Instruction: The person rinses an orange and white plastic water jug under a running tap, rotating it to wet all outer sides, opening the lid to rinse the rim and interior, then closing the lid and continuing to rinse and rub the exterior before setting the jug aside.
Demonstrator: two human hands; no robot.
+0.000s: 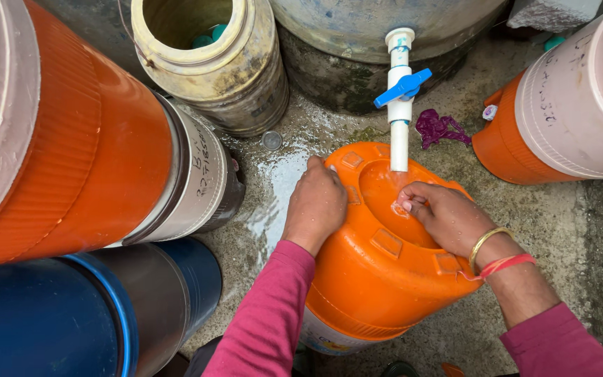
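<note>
Jug [378,286] tilted, base toward tap [400,91]; left hand [315,206] grips rim, right hand [444,216] curled inside

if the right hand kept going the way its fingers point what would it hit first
The right hand lies on the upturned base of the orange cooler, fingers pointing left across the recess. Going on, it would probably meet the recess's far rim, then the left hand gripping that edge. Depth is hard to judge.

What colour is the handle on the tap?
Blue; the tap handle sits on a white pipe, seen in the head view.
</note>
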